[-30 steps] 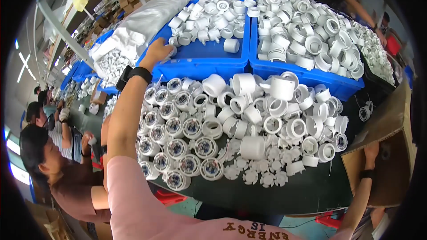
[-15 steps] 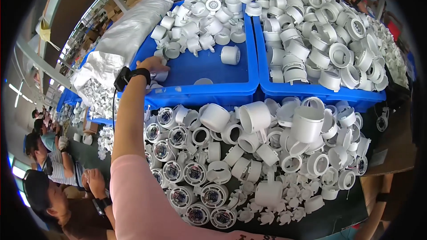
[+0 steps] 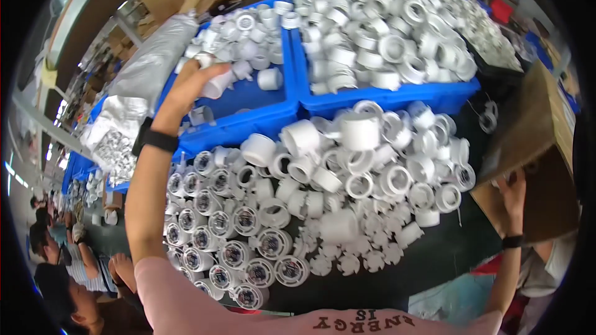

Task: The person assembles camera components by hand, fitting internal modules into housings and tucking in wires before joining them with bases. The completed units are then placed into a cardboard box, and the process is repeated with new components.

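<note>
Over the left blue bin point(image 3: 248, 115), my left hand point(image 3: 186, 85) is closed around a white plastic cup point(image 3: 216, 83), with the thumb along its upper side. Several more white cups with slotted ends point(image 3: 246, 22) lie heaped at the far side of that bin, and a few rest by its near left corner. At the far right, my right hand point(image 3: 513, 197) has its fingers apart against a brown cardboard box point(image 3: 528, 127); nothing shows in it.
The right blue bin point(image 3: 379, 100) is piled with white rings. In front lie white collars point(image 3: 326, 178), round parts with circuit boards point(image 3: 245, 220) and small white petal-shaped pieces point(image 3: 351, 263) on a dark table point(image 3: 434, 260). Other people point(image 3: 74, 291) sit at left.
My left hand has lifted out of the left bin with a white cup. The view has turned, so the bins appear further left. My right hand has come into view at the cardboard box.
</note>
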`<state>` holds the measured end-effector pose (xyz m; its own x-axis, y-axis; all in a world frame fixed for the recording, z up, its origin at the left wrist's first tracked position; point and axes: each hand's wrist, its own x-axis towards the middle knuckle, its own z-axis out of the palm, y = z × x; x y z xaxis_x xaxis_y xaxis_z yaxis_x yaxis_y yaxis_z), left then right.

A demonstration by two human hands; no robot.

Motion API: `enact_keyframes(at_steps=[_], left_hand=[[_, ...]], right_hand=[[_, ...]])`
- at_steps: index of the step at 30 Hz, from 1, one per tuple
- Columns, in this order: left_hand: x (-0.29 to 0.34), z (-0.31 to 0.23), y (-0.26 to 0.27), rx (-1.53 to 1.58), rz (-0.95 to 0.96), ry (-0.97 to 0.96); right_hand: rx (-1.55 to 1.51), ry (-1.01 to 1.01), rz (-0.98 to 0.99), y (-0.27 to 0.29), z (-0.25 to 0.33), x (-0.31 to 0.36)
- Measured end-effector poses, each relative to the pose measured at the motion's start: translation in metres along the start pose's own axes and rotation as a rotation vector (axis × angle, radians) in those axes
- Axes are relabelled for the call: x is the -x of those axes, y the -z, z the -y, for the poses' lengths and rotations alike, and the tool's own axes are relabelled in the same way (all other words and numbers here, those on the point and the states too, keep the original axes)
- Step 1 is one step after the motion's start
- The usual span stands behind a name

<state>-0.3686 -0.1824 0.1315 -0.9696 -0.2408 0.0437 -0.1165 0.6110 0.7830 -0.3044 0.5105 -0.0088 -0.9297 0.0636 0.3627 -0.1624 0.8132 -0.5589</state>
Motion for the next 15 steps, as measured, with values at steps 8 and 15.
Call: enact_keyframes(at_steps=[8, 15], left_hand=[[0.246, -0.096, -0.116, 0.954, 0.664, 0.26], [0.334, -0.112, -0.164, 0.905, 0.931, 0.257]], right_hand=[[-0.792, 0.114, 0.024, 0.01, 0.135, 0.066], [-0.856, 0.314, 0.145, 0.028, 0.168, 0.124]])
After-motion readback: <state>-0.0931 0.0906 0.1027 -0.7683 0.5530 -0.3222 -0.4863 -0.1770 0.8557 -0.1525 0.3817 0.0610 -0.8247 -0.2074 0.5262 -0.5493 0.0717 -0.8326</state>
